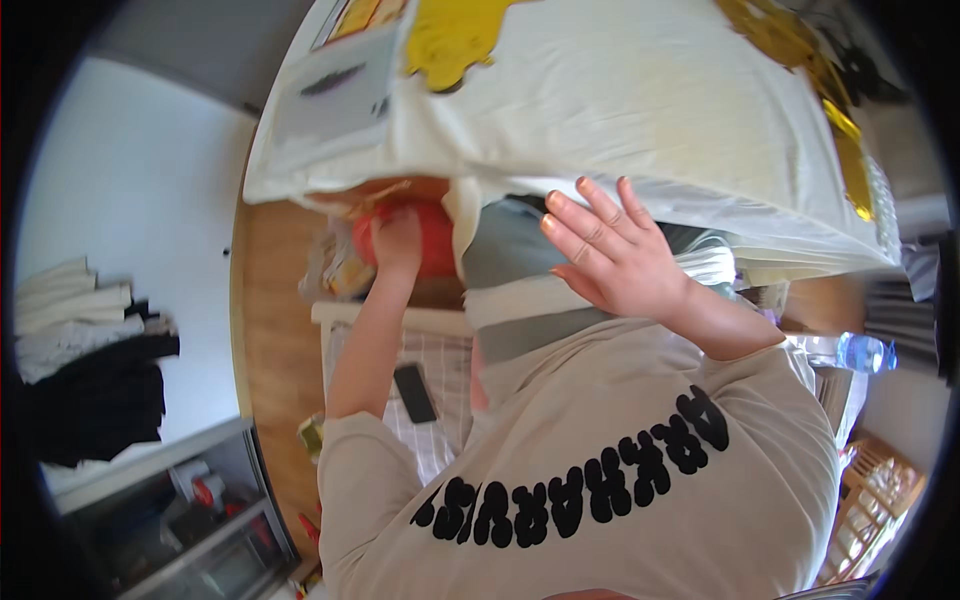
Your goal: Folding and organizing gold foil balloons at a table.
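Below the near left edge of the cloth-covered table (600,110), my left hand (398,240) reaches down against a glossy red thing (436,238). Its kind is unclear, and blur and the reach hide my fingers, so their grip does not show. My right hand (625,255) is raised over my lap by the table's front edge. Its fingers are stretched out and slightly spread, with nothing in them. The white tablecloth (640,90) hangs over the edge between both hands.
On the table lie a yellow foil piece (452,40), a clear flat package (335,100) and gold foil (850,155) at the right. A dark phone (415,392) rests on checked cloth beside me. A plastic bottle (865,353) is at the right; a cabinet (180,520) stands lower left.
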`<state>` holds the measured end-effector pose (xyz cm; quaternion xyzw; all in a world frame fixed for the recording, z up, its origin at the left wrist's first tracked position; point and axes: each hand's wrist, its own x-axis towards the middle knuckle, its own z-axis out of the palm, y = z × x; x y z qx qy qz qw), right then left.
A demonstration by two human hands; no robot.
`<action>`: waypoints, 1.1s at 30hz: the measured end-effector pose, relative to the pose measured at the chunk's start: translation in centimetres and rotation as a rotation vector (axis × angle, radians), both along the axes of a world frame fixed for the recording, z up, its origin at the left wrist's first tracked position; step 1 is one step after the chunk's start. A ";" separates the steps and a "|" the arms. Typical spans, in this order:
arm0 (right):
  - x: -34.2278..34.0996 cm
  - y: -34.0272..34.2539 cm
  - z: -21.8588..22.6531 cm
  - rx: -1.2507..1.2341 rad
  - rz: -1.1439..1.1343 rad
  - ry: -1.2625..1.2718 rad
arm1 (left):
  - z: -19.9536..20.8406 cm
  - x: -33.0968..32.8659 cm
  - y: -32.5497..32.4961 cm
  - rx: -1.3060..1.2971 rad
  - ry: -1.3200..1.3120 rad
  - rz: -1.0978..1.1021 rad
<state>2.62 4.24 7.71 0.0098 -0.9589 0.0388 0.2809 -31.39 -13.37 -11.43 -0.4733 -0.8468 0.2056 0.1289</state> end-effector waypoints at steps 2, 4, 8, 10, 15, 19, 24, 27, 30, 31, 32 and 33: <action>0.9 1.3 3.3 0.117 -0.079 0.161 | -1.7 -3.3 -2.6 0.013 0.111 0.014; 3.6 5.3 3.7 0.183 -0.215 0.139 | -0.4 0.3 2.5 -0.063 -0.107 0.162; 5.6 8.8 5.4 0.192 -0.411 0.069 | 0.4 1.2 2.4 -0.046 -0.145 0.220; 6.5 9.5 6.3 0.142 -0.465 0.035 | 0.3 0.4 2.0 -0.065 -0.226 0.317; 8.7 11.2 7.1 0.150 -0.584 0.034 | 0.1 -1.4 0.9 -0.136 -0.548 0.261; 9.3 12.4 7.2 0.135 -0.623 0.026 | 0.6 -3.4 0.2 -0.056 -0.741 0.131; 10.0 13.8 7.8 0.129 -0.612 -0.011 | 0.5 -4.1 -0.5 0.358 -0.955 0.407; 10.5 16.1 8.1 0.140 -0.636 -0.036 | -0.2 -3.6 -0.1 0.407 -0.846 0.241; 10.4 19.9 8.6 0.195 -0.685 -0.020 | -0.5 -3.5 0.2 0.454 -0.874 0.211; 10.1 21.5 8.8 0.218 -0.716 0.012 | -0.6 -3.6 0.1 0.474 -0.906 0.206; 9.7 23.1 9.0 0.241 -0.744 0.046 | -0.6 -3.8 -0.3 0.486 -0.900 0.206; 9.1 24.3 9.2 0.248 -0.769 0.041 | -0.5 -3.7 -0.6 0.458 -0.858 0.213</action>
